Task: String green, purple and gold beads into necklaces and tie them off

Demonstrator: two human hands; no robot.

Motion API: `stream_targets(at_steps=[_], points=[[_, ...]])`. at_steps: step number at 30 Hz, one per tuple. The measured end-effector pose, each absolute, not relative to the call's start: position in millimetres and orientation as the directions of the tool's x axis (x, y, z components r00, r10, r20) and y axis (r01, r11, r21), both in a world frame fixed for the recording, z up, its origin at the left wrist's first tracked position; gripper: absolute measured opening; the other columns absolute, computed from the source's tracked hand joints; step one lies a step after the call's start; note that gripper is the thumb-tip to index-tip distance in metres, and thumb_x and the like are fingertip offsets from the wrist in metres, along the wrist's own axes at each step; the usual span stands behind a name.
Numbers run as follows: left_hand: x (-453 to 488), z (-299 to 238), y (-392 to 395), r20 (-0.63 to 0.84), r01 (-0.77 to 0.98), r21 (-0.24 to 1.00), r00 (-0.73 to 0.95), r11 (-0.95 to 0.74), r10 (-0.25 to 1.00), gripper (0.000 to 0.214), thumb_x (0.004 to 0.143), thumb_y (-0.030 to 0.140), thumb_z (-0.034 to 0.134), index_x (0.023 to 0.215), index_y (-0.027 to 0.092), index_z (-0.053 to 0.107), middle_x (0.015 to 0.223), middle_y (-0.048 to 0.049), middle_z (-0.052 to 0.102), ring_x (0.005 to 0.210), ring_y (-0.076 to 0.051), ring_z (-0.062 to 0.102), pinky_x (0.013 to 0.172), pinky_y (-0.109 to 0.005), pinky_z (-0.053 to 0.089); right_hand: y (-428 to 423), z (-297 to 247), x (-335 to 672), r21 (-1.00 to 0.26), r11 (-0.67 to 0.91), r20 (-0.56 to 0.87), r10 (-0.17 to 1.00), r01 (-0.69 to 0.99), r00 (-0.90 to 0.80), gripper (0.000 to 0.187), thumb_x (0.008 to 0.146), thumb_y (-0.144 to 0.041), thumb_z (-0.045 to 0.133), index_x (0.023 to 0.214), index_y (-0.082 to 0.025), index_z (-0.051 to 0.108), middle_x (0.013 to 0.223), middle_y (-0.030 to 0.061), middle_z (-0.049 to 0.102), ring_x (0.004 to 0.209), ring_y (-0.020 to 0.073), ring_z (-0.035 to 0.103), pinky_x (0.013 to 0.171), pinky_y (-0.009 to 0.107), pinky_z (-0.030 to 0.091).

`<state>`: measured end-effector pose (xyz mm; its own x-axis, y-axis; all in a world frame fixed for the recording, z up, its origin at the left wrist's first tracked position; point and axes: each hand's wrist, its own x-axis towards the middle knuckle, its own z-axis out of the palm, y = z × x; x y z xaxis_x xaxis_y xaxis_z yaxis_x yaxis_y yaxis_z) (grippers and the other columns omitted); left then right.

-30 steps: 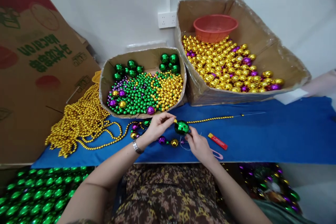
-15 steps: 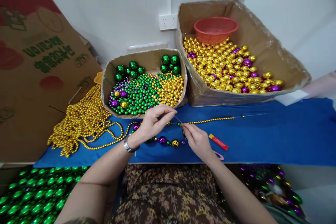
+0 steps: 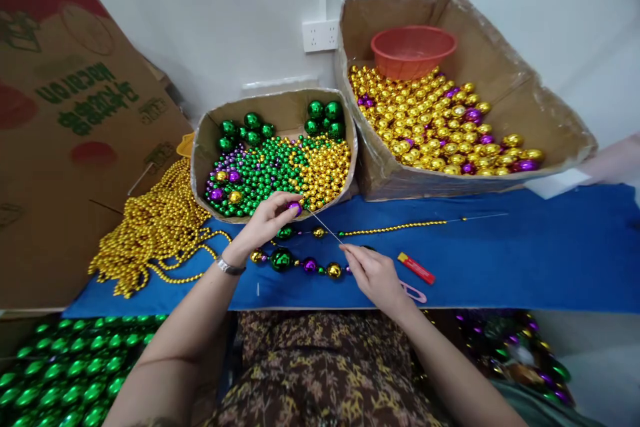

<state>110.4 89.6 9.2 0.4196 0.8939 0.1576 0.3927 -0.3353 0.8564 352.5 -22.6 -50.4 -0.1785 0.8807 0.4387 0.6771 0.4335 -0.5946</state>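
My left hand [image 3: 273,219] is closed on a shiny purple bead [image 3: 295,209] at the near rim of the smaller box. My right hand [image 3: 373,275] pinches a long thin needle [image 3: 326,227], which slants up and left with its far end close to that bead. Below my hands lies a strand of mixed beads, with a big green bead [image 3: 281,259], a purple bead [image 3: 309,265] and a gold bead [image 3: 334,270]; my right hand hides part of it. Behind it a string of small gold beads [image 3: 400,228] stretches right along the blue cloth [image 3: 500,260].
The smaller box [image 3: 200,147] holds green, gold and purple beads. A larger carton [image 3: 545,113] has gold and purple beads and a red basin [image 3: 413,53]. Gold bead chains [image 3: 155,233] are heaped left. A red-and-yellow lighter-like stick [image 3: 417,268] and pink-handled tool [image 3: 414,292] lie right.
My left hand has moved left, away from my right hand, and now has a purple bead in its fingers. More of the needle and of the strand beneath shows.
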Motion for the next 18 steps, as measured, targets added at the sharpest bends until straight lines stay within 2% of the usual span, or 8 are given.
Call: stream_targets(at_steps=[1,3,5,7,14,18], points=[[112,11,86,0.112,0.269,0.934,0.407,-0.236,0.906,0.034,0.088,0.035,0.059,0.119,0.021,0.064,0.11,-0.0082,0.065,0.097,-0.02,0.062,0.089,-0.039,0.052,-23,-52,353,-0.573,0.441,0.445,0.875,0.691,-0.19,0.028,0.098,-0.022,0.043,0.109,-0.016,0.067,0.099,0.007,0.075,0.086,0.0186,0.072,0.079,0.029,0.056],[115,12,80,0.041,0.029,0.998,0.387,-0.057,0.921,0.035,0.087,0.033,0.063,0.12,0.021,0.064,0.115,-0.0081,0.064,0.098,-0.02,0.062,0.089,-0.038,0.055,-23,-53,353,-0.529,0.451,0.456,0.865,0.719,-0.208,0.029,0.098,-0.022,0.042,0.108,-0.016,0.068,0.098,0.0074,0.075,0.084,0.0191,0.072,0.078,0.03,0.056],[117,13,77,0.019,-0.133,0.991,0.366,0.032,0.93,0.036,0.084,0.029,0.066,0.119,0.021,0.064,0.118,-0.0087,0.064,0.103,-0.02,0.062,0.088,-0.037,0.056,-23,-53,354,-0.494,0.452,0.463,0.86,0.743,-0.216,0.029,0.098,-0.022,0.041,0.108,-0.016,0.068,0.097,0.0077,0.076,0.083,0.0192,0.072,0.077,0.03,0.056],[119,14,75,0.018,-0.204,0.977,0.351,0.058,0.936,0.035,0.082,0.026,0.069,0.116,0.021,0.065,0.118,-0.0091,0.064,0.105,-0.021,0.061,0.086,-0.035,0.057,-23,-53,354,-0.474,0.452,0.468,0.856,0.756,-0.219,0.029,0.099,-0.022,0.04,0.108,-0.016,0.068,0.096,0.0075,0.076,0.082,0.0186,0.072,0.077,0.03,0.056],[121,17,73,0.036,-0.183,0.983,0.35,0.031,0.936,0.031,0.08,0.025,0.071,0.11,0.018,0.065,0.117,-0.0096,0.065,0.096,-0.017,0.063,0.08,-0.028,0.057,-24,-54,353,-0.422,0.445,0.463,0.855,0.79,-0.234,0.029,0.098,-0.021,0.041,0.107,-0.017,0.068,0.093,0.0075,0.076,0.079,0.0172,0.071,0.075,0.028,0.055],[120,18,72,0.068,-0.072,0.996,0.364,-0.044,0.929,0.033,0.081,0.026,0.07,0.112,0.018,0.063,0.118,-0.0104,0.065,0.098,-0.017,0.063,0.081,-0.027,0.055,-24,-55,355,-0.351,0.445,0.465,0.847,0.824,-0.259,0.029,0.098,-0.021,0.041,0.107,-0.017,0.068,0.089,0.0072,0.075,0.076,0.0164,0.07,0.073,0.026,0.052]])
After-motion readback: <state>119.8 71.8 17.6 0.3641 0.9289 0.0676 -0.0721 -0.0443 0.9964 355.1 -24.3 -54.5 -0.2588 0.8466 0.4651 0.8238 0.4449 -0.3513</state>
